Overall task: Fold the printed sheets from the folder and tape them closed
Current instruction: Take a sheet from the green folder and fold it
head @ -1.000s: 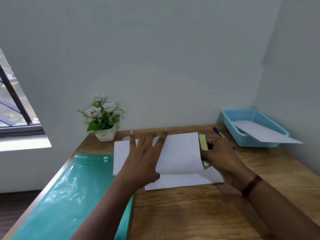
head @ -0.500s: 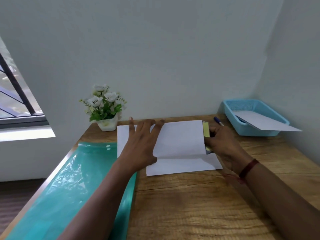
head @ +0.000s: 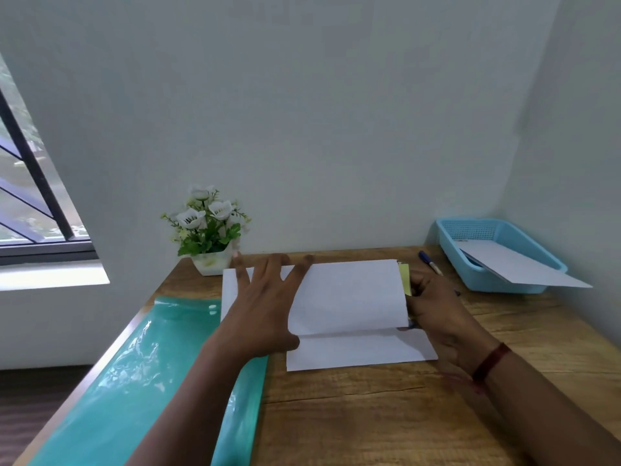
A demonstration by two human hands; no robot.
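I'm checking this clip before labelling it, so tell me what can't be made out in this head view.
Fingertips of the right hand, head view: tucked behind the folded sheet.
Yellow item, head view: mostly covered by the sheet, unidentifiable.
Any print on the sheet, head view: too faint to read.

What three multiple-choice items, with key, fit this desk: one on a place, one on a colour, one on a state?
1. Where does the pen lie?
A. Between the white sheet and the blue basket
B. In a drawer
C. On the floor
2. What colour is the folder?
A. Red
B. Teal green
C. Black
3. How is the left hand?
A. Clenched in the air
B. Gripping a cup
C. Flat on the sheet, fingers spread

Key: 1 A, it lies near the basket, right of the sheet; 2 B, its glossy plastic is teal; 3 C, its straight fingers press the paper.
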